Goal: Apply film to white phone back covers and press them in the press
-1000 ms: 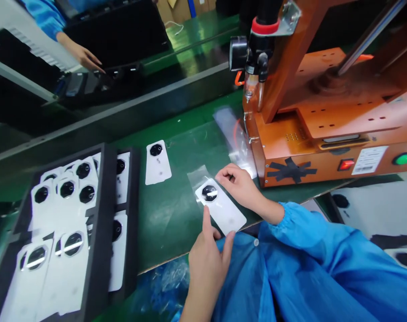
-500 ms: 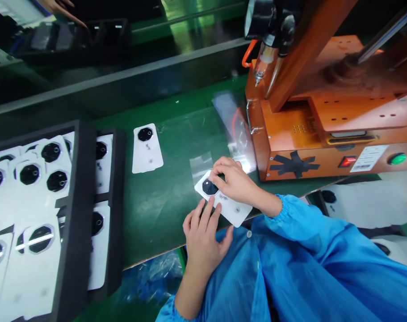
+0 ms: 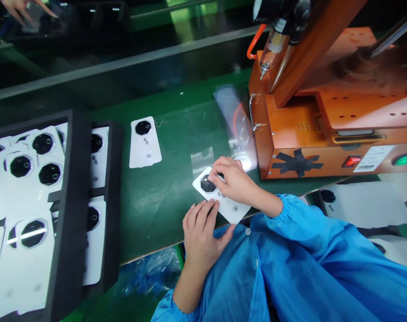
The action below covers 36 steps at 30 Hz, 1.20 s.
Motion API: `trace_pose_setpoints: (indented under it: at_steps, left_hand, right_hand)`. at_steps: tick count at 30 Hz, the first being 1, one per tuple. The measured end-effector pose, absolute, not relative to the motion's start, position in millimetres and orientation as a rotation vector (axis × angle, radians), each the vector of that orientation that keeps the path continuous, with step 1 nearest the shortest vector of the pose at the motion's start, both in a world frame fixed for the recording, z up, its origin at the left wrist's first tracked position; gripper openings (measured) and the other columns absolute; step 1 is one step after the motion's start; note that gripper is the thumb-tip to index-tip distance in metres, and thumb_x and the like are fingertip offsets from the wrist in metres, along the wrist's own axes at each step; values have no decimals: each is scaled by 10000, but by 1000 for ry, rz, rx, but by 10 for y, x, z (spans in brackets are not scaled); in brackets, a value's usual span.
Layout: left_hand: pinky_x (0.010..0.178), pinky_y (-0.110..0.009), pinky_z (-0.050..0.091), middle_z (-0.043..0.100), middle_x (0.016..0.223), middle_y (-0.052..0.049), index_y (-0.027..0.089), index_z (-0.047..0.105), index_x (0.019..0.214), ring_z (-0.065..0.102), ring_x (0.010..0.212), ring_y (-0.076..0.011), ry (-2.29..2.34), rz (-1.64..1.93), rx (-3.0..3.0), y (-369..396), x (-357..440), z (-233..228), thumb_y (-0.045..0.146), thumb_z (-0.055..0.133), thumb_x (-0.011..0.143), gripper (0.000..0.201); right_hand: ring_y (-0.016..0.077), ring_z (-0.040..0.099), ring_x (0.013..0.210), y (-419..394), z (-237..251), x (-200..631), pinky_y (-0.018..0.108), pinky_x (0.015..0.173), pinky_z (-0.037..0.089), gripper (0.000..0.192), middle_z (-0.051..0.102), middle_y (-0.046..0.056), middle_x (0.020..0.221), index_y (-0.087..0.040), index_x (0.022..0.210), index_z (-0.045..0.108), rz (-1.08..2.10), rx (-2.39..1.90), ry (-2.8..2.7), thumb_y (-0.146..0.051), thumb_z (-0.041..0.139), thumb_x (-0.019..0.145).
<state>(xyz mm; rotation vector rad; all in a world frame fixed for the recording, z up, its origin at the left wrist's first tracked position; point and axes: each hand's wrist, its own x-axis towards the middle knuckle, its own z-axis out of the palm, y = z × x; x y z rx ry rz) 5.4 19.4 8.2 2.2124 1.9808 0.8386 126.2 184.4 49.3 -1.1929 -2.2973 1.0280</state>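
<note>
A white phone back cover (image 3: 232, 208) with a black octagonal camera opening lies on the green table (image 3: 163, 201) near its front edge. My right hand (image 3: 235, 181) rests over the cover's camera end, its fingertips pinched at the black opening. From the near side, my left hand (image 3: 199, 228) holds the cover's long edge down with its fingers flat. A clear film strip (image 3: 201, 157) lies just beyond the cover.
A second white cover (image 3: 144, 142) lies alone to the left. A black foam tray (image 3: 72, 201) with several covers fills the left side. An orange press machine (image 3: 324, 134) stands right of my hands. A co-worker's hand (image 3: 18, 6) is at the far top left.
My right hand moved from the cover's far corner onto its camera opening. My left hand went from one pointing finger to several fingers flat on the near edge.
</note>
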Motion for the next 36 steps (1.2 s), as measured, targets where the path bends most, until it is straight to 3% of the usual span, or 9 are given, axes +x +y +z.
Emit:
trace_pose_setpoints:
  at_steps: [11, 36]
  left_hand:
    - [1123, -490, 381, 665, 1327, -126, 187, 565, 1390, 567, 1251, -308, 1977, 819, 2198, 183, 38, 73, 437, 759, 826, 647]
    - [1111, -494, 391, 675, 1291, -131, 192, 560, 1384, 578, 1226, -309, 1992, 818, 2219, 184, 40, 79, 443, 773, 815, 657]
  right_hand:
    - [204, 539, 1001, 1841, 566, 1235, 365, 869, 301, 162, 636, 39, 1034, -181, 803, 646, 1045, -1160, -2367, -215, 595, 953]
    - [235, 499, 962, 1794, 405, 1217, 418, 832, 279, 198, 636, 69, 1015, -189, 826, 666, 522, -1163, -2450, -239, 539, 970]
